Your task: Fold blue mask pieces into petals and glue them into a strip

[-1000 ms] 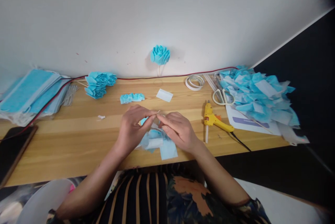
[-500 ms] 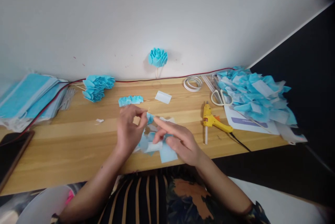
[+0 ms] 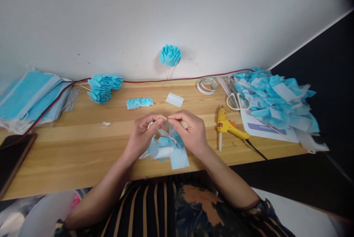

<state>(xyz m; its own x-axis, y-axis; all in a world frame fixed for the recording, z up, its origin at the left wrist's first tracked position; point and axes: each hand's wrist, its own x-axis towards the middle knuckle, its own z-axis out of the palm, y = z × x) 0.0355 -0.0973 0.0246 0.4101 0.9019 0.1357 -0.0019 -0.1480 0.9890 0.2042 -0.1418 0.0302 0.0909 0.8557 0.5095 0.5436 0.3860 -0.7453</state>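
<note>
My left hand (image 3: pixel 144 133) and my right hand (image 3: pixel 190 130) meet over the table, fingers bent and thumb and fingertips pinched together. A bit of blue fabric (image 3: pixel 152 123) shows inside the curl of my left fingers; most of it is hidden. What lies between my right fingertips is too small to make out. Below the hands is a loose heap of pale blue and white fabric pieces (image 3: pixel 166 149). Just beyond them lie a gathered blue fabric strip (image 3: pixel 139 103) and a white rectangular piece (image 3: pixel 174 99).
To the right are a yellow glue gun (image 3: pixel 227 126), scissors (image 3: pixel 238 101), tape rolls (image 3: pixel 207 86) and a big blue fabric pile (image 3: pixel 279 96). At left lie blue face masks (image 3: pixel 30 95), fabric flowers (image 3: pixel 102 87) and a phone (image 3: pixel 15 157). One flower (image 3: pixel 170 55) leans on the wall.
My right hand has moved up from pointing with its index finger to a pinch against my left fingertips. The blue piece is now mostly covered. The view has shifted slightly.
</note>
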